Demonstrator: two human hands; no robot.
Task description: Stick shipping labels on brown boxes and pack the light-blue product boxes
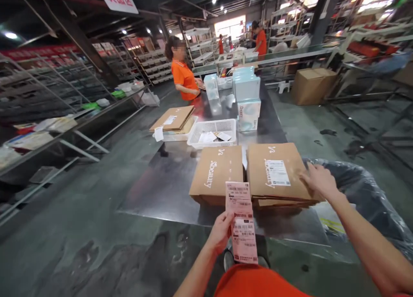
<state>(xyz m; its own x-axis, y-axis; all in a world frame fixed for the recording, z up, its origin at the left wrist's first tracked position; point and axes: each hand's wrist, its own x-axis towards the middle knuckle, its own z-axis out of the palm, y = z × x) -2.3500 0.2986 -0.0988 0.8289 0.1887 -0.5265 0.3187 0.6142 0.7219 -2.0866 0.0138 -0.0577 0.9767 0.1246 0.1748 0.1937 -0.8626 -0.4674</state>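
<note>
**Left grip** (221, 232): closed, thumb and fingers pinching the lower part of a strip of pink shipping labels (241, 221). The strip stands upright over the near edge of the steel desk (155, 194). Two barcoded slips, joined end to end. Judged light and limp; best held by a margin, clear of the printing.

**Right grip** (318, 181): open, fingers spread, resting on the right corner of a stack of flat cardboard mailers (275, 174). It encloses nothing. The stack lies at the near right of the desk, its top piece carrying a white address label (278, 172). Judged stiff and fairly light, but apt to slide on steel; best taken by two opposite edges, with a palm flat on top.

**Adjacent:** a second cardboard mailer (216, 174), just left of the stack, printed with the same white logo.

**Mid-desk:** a white plastic basket (213, 131) holding papers; to its left, a pile of flat cardboard (172, 118) on a white tray (179, 136).

**Far end of desk:** stacked pale blue boxes (247, 88).

**Surroundings:** a black plastic bin liner (355, 194) beyond the right edge of the desk; a co-worker in an orange shirt (183, 80) at the far left edge; a cardboard carton (312, 86) on the floor; metal shelving (54, 86) along the left.
</note>
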